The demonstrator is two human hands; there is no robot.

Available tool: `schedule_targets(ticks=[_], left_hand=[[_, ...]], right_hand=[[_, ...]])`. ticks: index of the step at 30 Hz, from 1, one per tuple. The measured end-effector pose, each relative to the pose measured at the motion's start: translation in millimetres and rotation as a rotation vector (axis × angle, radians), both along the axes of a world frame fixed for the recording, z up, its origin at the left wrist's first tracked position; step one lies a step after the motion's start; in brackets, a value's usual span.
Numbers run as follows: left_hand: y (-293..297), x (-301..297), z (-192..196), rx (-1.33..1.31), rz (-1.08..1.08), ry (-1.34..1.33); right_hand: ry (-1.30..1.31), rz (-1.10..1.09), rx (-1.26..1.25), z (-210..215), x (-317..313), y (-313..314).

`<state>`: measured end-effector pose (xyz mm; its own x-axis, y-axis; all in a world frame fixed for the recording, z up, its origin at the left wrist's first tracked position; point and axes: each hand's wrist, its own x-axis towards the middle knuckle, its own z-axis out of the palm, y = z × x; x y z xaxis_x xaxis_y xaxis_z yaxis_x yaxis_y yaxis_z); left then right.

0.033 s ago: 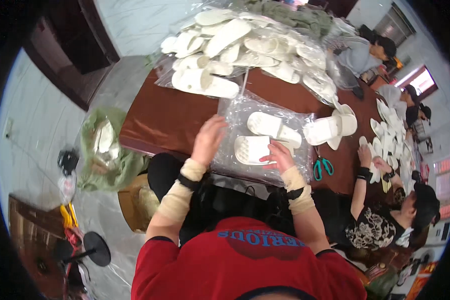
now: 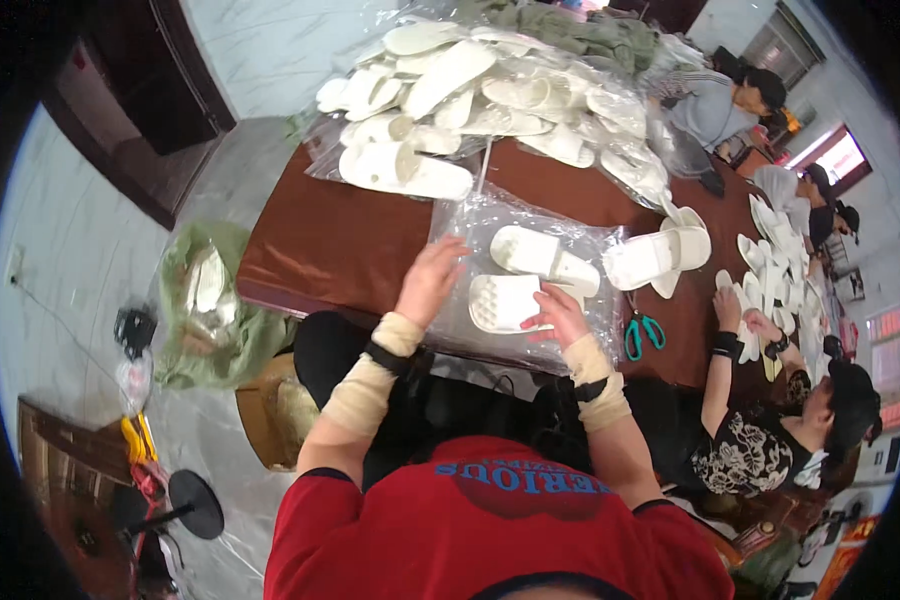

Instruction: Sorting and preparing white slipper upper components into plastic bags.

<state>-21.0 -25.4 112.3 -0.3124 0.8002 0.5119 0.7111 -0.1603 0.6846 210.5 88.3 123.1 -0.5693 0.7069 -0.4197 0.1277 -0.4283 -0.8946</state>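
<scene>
A white slipper [image 2: 503,303] with a bumpy footbed lies over a clear plastic bag [image 2: 460,220] at the table's front edge. My right hand [image 2: 562,316] grips its side near the heel, fingers partly curled over the sole. Just beyond it, a second white slipper [image 2: 525,250] rests on the bag, toe to the left. At the bag's left edge hovers my left hand [image 2: 432,280], open and holding nothing, its fingers stretched forward. Both my wrists carry beige wraps and black bands.
Bagged white slippers [image 2: 500,90] pile up at the back of the brown table [image 2: 340,235]. More slippers [image 2: 660,258] and teal-handled scissors [image 2: 643,337] lie to the right. A co-worker [image 2: 760,440] handles slippers there. A green sack [image 2: 205,300] and a cardboard box [image 2: 262,410] stand left.
My left hand has moved slightly right, toward the slippers. My right hand stays at the near slipper, and the view has shifted a little.
</scene>
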Motion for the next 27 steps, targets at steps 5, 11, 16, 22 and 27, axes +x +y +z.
schedule_targets(ticks=[5, 11, 16, 22, 27], left_hand=[[58.8, 10.0, -63.1, -0.195, -0.080, 0.232], [58.6, 14.6, -82.4, -0.388, 0.014, 0.500], [61.2, 15.5, -78.6, -0.363, 0.011, 0.523], [60.7, 18.1, -77.9, -0.415, -0.002, 0.538], [63.6, 19.0, -82.0, -0.400, 0.024, 0.433]], right_hand=[[-0.444, 0.295, 0.451, 45.6, 37.4, 7.1], [-0.798, 0.651, 1.301, 59.5, 87.7, 60.3], [-0.701, 1.039, 1.514, 39.4, 87.7, 118.5], [-0.521, 1.008, 1.564, -14.2, 27.4, 131.8], [-0.527, 0.870, 1.458, 15.4, 8.8, 108.7]])
